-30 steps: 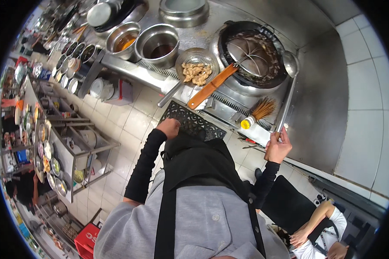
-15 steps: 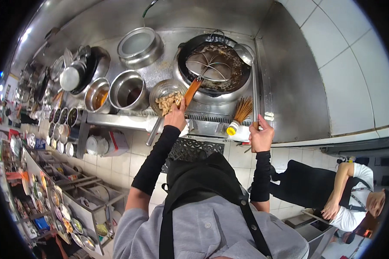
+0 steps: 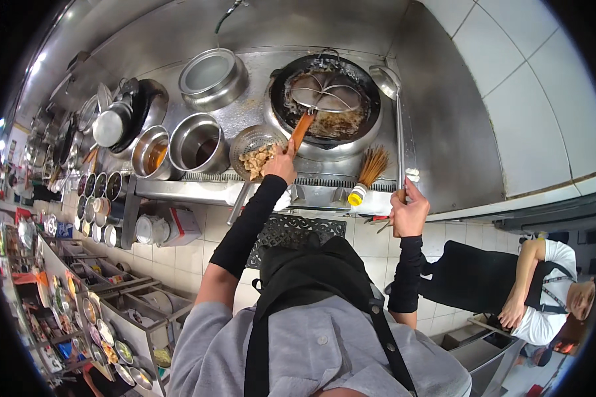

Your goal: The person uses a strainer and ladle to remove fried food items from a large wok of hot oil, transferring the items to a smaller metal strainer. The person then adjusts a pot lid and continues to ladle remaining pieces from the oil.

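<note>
My left hand (image 3: 280, 164) is closed around the wooden handle of a round wire skimmer (image 3: 328, 92), whose mesh head rests in the dark wok (image 3: 372, 119). Brown liquid bubbles in the wok around the mesh. In my right hand (image 3: 409, 210) is the long handle of a metal ladle (image 3: 398, 132). The ladle's bowl is held just right of the wok's rim. Close to my left hand, a perforated metal strainer (image 3: 242, 147) holds browned food pieces (image 3: 257, 161), its handle pointing toward me.
A bamboo brush (image 3: 373, 167) and a yellow-capped container (image 3: 357, 194) sit between my hands. Left of the strainer stand metal pots (image 3: 198, 144), one with amber liquid, and a lidded pot (image 3: 212, 79) behind. A person in an apron (image 3: 470, 284) stands at the right.
The ladle has shifted right, from over the wok's rim to beside it, with my right hand following. My left hand and the skimmer have moved slightly right, and the wok's liquid foams more.
</note>
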